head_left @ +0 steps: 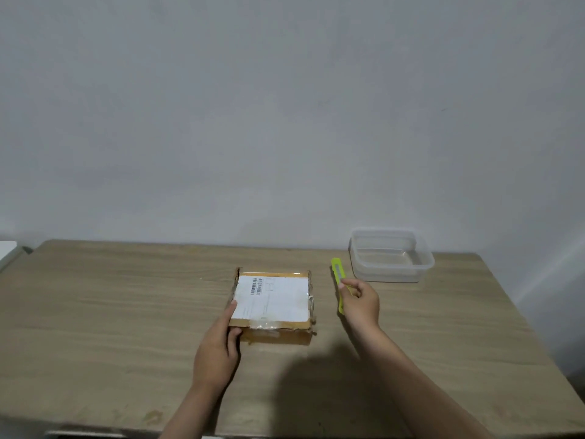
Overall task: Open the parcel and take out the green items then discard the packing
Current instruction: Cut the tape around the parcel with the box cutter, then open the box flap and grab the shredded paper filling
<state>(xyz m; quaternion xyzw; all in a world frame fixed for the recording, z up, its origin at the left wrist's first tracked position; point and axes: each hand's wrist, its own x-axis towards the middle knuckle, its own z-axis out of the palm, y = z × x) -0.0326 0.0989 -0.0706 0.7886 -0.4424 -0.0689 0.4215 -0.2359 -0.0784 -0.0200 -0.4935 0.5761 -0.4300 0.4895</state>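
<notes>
A flat brown cardboard parcel [273,304] with a white shipping label and clear tape lies sealed in the middle of the wooden table [110,305]. My left hand [219,342] grips its near left corner, thumb on the front side, fingers along the left edge. My right hand [359,301] hovers just right of the parcel and holds a yellow-green utility knife [337,278], which points away from me. No blade is visible at this size. The parcel's contents are hidden.
A clear plastic container [391,255] stands at the back right of the table, close to the wall. A white object [7,250] shows at the far left edge beside the table. The table's right edge runs diagonally toward me.
</notes>
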